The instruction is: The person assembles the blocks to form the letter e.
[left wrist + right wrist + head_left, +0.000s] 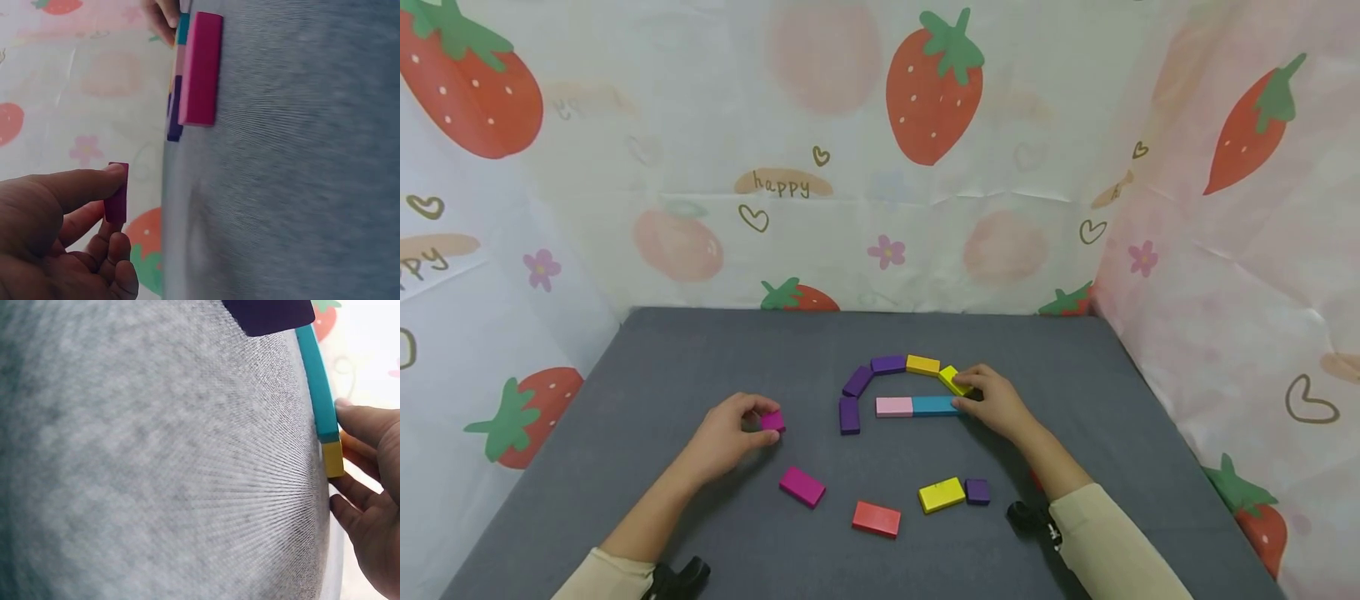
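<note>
My left hand (727,436) pinches a small magenta block (772,421) between thumb and fingers. The wrist view shows that block (116,201) held up off the table. At the right end of an arc of blocks, my right hand (996,403) holds a yellow block (952,380) by its near end. The right thumb lies close by a blue block (934,406), which lines up end to end with a pink block (893,407). Purple blocks (858,381) and another yellow block (922,365) form the rest of the arc.
Nearer the front of the grey table (722,517) lie a magenta block (802,487), a red block (876,519), a yellow block (941,495) and a small purple block (977,492). Something red shows partly behind the right forearm. Strawberry-printed cloth (700,167) surrounds the table.
</note>
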`<state>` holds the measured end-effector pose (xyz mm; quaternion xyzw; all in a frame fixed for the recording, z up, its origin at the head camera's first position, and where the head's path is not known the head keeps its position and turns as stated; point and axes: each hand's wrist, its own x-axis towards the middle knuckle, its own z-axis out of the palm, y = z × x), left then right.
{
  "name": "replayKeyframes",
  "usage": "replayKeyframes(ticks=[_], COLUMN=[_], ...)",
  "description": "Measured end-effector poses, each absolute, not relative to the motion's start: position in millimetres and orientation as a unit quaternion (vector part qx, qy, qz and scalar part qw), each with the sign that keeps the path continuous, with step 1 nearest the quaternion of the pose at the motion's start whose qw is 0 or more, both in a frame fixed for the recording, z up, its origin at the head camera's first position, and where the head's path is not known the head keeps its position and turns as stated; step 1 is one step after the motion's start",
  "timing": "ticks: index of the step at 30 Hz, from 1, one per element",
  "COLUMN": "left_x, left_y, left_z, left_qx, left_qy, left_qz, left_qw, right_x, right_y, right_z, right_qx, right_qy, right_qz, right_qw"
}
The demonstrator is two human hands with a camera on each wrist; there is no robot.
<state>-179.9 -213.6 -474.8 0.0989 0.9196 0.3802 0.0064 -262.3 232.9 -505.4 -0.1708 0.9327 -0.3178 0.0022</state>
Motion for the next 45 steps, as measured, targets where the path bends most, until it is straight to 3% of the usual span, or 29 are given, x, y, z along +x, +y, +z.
replayKeyframes(ticks=[26, 45], left_x=[-219.0, -240.9], left_y=[-139.5, -100.4], left_z=[-447.5, -457.3], left_qx=[0.147, 0.139], left_qy=[0.91, 0.908], left_qz=[0.387, 0.392], left_qw=[0.029, 0.041], right_x=[-261.2, -261.0], right_y=[231.2, 232.4], right_z=[-504.6, -503.2], right_qx=[-0.165, -0.171], right_qy=[0.932, 0.929], right_qz=[-0.321, -0.329], right_qw=[0.006, 0.006])
